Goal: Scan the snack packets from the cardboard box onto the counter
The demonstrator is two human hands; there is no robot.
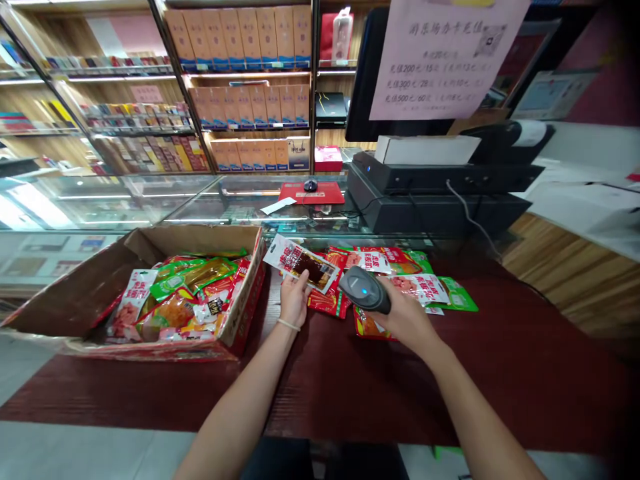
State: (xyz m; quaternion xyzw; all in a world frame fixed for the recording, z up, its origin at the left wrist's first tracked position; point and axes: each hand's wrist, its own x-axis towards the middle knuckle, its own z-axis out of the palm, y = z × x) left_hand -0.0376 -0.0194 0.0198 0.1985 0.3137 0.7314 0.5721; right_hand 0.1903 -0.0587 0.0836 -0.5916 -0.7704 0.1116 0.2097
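Note:
My left hand (295, 299) is closed on a flat snack packet (301, 262), white with a dark brown window, its thumb lying across the front. Wrapped round a grey handheld barcode scanner (364, 289) is my right hand (403, 312); a blue light glows on the scanner's top. The scanner's head points at the packet's right end. Beneath and behind both hands lie red snack packets (327, 303), with pink-and-white packets (423, 287) and green ones (457, 295) spread to the right.
An open cardboard box (245, 313) of mixed snack packets stands on the dark red table (320, 380) at left. Behind are a glass counter with a mouse (310, 186) on a red pad (327, 193), a monitor (365, 80) and black till equipment (435, 210). Stocked shelves line the back.

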